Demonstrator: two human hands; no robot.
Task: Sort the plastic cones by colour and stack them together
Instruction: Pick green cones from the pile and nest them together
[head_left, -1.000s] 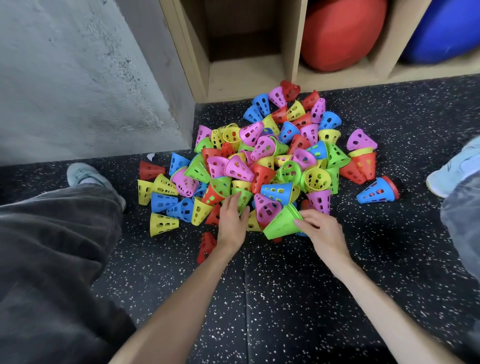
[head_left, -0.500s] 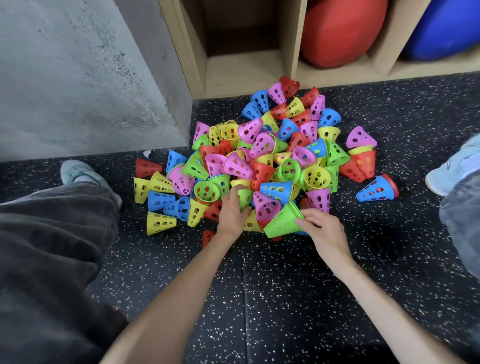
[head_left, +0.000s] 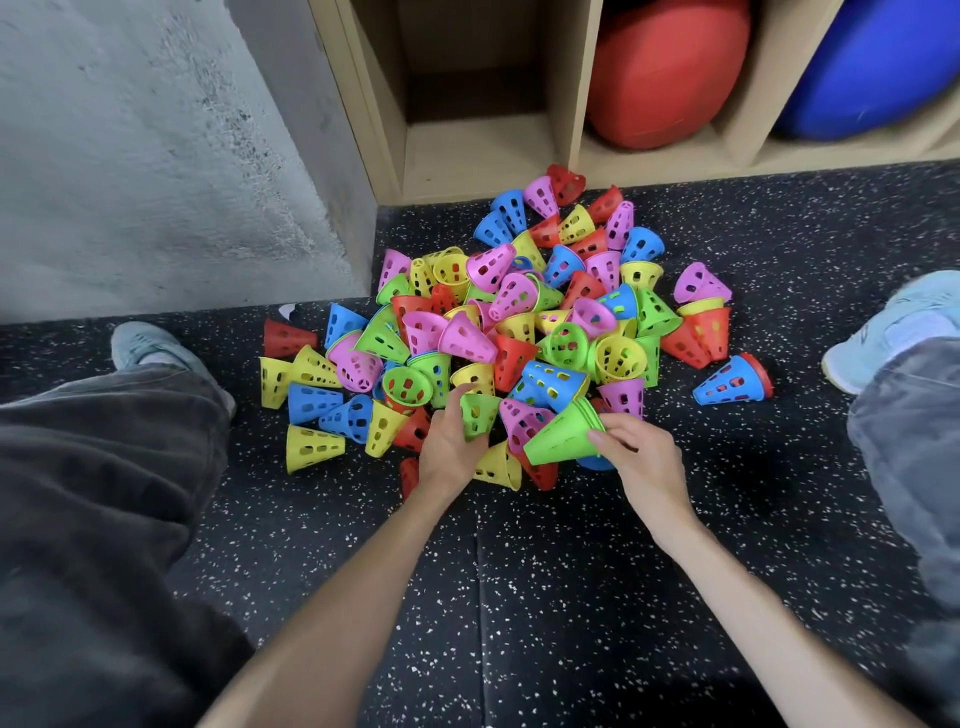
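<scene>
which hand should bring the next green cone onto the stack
Left. The left hand is already wrapped around a loose green cone, while the right hand is busy holding the green stack just beside it.

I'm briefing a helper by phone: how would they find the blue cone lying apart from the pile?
Start at the wooden shelf holding the red ball, then come down past the cone pile to its right edge. There, alone on the speckled floor, lies the blue cone on its side, the only one with a red rim nested at its wide end.
</scene>
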